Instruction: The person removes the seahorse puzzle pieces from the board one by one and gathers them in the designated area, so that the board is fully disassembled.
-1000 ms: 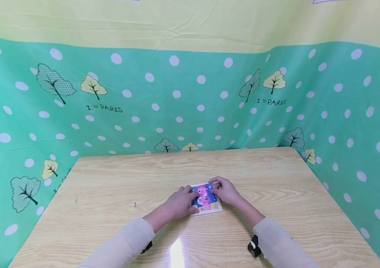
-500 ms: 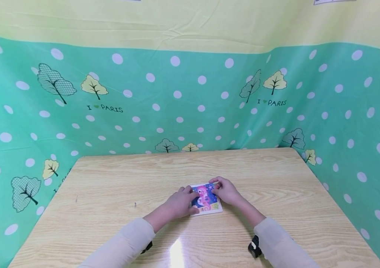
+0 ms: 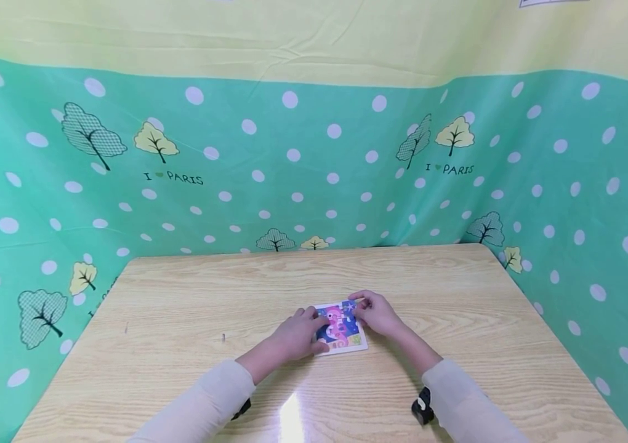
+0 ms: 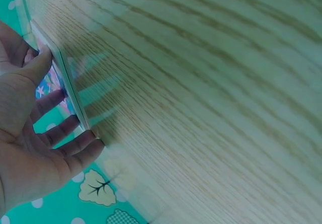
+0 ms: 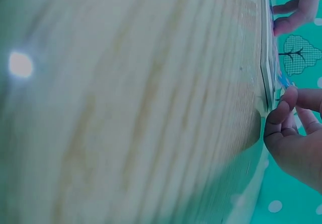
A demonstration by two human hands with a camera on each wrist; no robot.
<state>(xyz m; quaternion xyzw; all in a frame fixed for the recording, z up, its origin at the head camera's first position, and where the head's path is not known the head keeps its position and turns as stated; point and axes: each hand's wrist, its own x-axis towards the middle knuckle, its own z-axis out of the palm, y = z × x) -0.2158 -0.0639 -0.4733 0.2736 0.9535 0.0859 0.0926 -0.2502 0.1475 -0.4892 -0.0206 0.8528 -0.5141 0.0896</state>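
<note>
A small square puzzle [image 3: 337, 335] with a pink seahorse on a blue sea background and a white border lies on the table. In the head view my left hand [image 3: 298, 334] holds its left side, thumb at the near corner and fingers spread over the edge. At the far right corner my right hand [image 3: 376, 313] pinches a blue puzzle piece [image 3: 350, 307] with a star on it, which sits slightly askew. The right wrist view shows a bit of this blue piece [image 5: 285, 80] at the thumb and fingertips; the fingers hide most of it.
The wood-grain table [image 3: 181, 314] extends on all sides of the puzzle. A green dotted curtain [image 3: 314, 160] with printed trees hangs behind and at both sides. Black straps [image 3: 422, 406] show at the wrists, below pale sleeves. Light glares near the table's front.
My right hand has shifted slightly away and to the right, and the star piece has moved with it, showing a pale gap beside it. The left hand stays in place.
</note>
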